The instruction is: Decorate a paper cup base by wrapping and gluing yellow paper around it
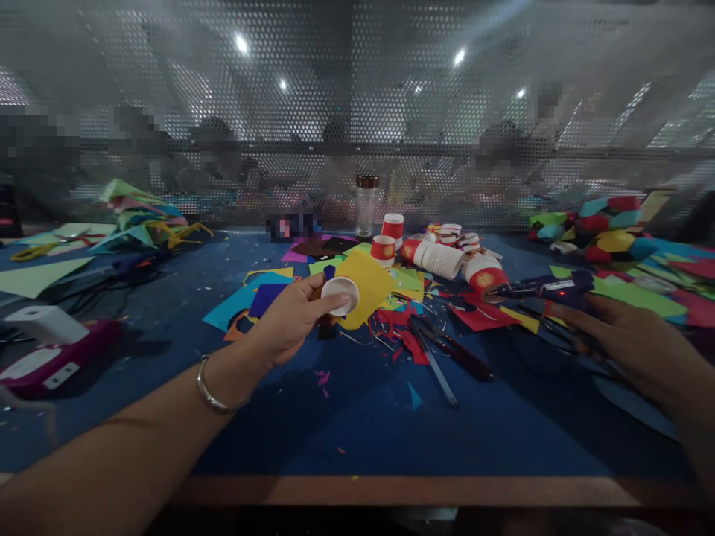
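Observation:
A small white paper cup is pinched between the thumb and fingers of my left hand, its round face turned towards me. Behind it lies a yellow paper sheet. On the right, the fingers of my right hand are round a dark glue gun with a small red light. The tool's front end is close to a red and white paper cup lying on its side. Red paper is spread beneath that end.
Scissors and a pen lie mid-table among paper scraps. More cups and a glass jar stand behind. A purple power strip is at left, and a perforated metal screen rises beyond.

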Demonstrator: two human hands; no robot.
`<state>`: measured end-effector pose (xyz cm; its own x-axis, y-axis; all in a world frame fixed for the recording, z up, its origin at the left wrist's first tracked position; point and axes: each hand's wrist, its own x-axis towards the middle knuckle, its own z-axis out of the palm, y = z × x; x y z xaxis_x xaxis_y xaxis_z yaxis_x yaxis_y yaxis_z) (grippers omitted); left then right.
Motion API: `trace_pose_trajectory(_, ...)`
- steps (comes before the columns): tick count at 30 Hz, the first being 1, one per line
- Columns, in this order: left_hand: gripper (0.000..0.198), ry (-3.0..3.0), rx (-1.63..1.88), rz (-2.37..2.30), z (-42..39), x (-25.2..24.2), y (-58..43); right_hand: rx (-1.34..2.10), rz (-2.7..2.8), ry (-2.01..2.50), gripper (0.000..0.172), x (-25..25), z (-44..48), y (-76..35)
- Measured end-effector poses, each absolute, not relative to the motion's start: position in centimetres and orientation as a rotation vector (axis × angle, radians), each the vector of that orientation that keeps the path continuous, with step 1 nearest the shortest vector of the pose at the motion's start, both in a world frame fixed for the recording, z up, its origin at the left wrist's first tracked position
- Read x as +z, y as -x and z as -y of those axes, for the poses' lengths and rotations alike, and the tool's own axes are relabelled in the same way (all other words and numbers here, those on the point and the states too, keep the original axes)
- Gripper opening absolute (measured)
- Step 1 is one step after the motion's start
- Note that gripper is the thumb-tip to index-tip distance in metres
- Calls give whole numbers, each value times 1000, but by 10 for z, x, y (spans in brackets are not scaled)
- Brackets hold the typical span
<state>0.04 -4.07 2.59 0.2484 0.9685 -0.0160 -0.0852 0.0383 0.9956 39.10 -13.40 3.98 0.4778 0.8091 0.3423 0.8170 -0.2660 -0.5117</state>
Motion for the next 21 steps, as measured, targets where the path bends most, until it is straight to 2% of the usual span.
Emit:
trace_pose_trajectory(3, 33, -1307, 1029, -943, 42, 25, 0, 163, 1356, 2177, 43, 43, 132, -386)
trace_pose_trajectory(12, 29, -1514, 947, -929, 40, 18, 3, -232, 1357, 2152, 53, 38, 125, -367)
trace_pose_trajectory(18, 30, -1597, 952, -931, 41, 20, 2, -263, 1333, 2153, 31, 36, 120, -361)
trace_pose_trajectory(21, 29, -1618, 950, -927, 42, 20, 1, -282, 1363, 2134, 28, 36, 117, -357)
